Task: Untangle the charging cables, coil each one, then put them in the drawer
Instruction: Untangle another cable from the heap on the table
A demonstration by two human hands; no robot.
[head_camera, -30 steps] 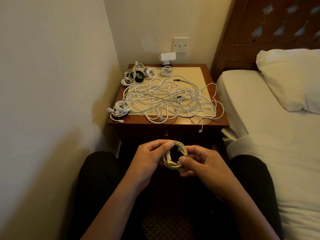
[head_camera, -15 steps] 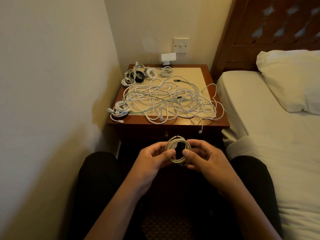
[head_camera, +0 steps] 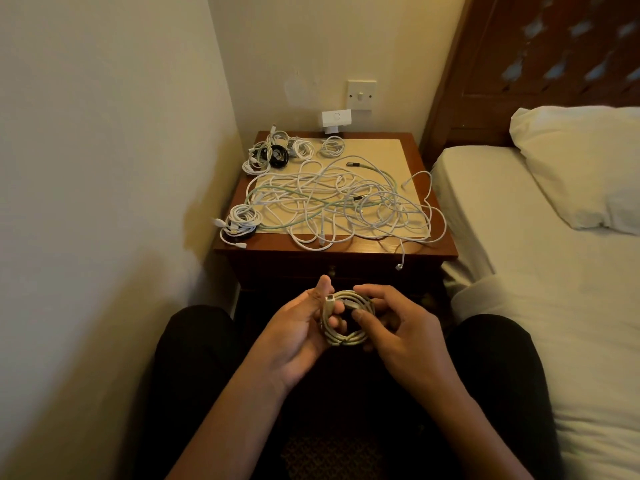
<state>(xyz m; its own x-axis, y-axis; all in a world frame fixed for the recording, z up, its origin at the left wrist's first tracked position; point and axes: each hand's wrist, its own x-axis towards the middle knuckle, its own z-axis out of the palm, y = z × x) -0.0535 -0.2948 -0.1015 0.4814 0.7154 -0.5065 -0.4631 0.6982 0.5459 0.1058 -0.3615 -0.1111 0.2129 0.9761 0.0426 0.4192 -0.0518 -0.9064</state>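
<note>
Between my knees I hold a coiled white cable (head_camera: 346,336). My left hand (head_camera: 300,327) grips its left side, fingers curled through the loop, a plug end standing up by the thumb. My right hand (head_camera: 394,327) pinches the coil's top right strands between thumb and fingers. On the wooden nightstand (head_camera: 446,249) lies a big tangle of white and pale green cables (head_camera: 341,206). Several coiled cables (head_camera: 277,154) sit at its back left corner, and another small coil (head_camera: 242,220) lies at the front left. The drawer front (head_camera: 332,271) below the top looks closed.
A wall runs close along the left. A bed (head_camera: 554,271) with a pillow (head_camera: 581,161) fills the right. One cable end (head_camera: 400,266) dangles over the nightstand's front edge. A white adapter (head_camera: 336,117) and a wall switch (head_camera: 361,95) sit behind the nightstand.
The coil has turned in my hands and dropped slightly lower; a plug end now stands up by my left thumb. My right fingers have shifted to the coil's top right. The nightstand cables are unmoved.
</note>
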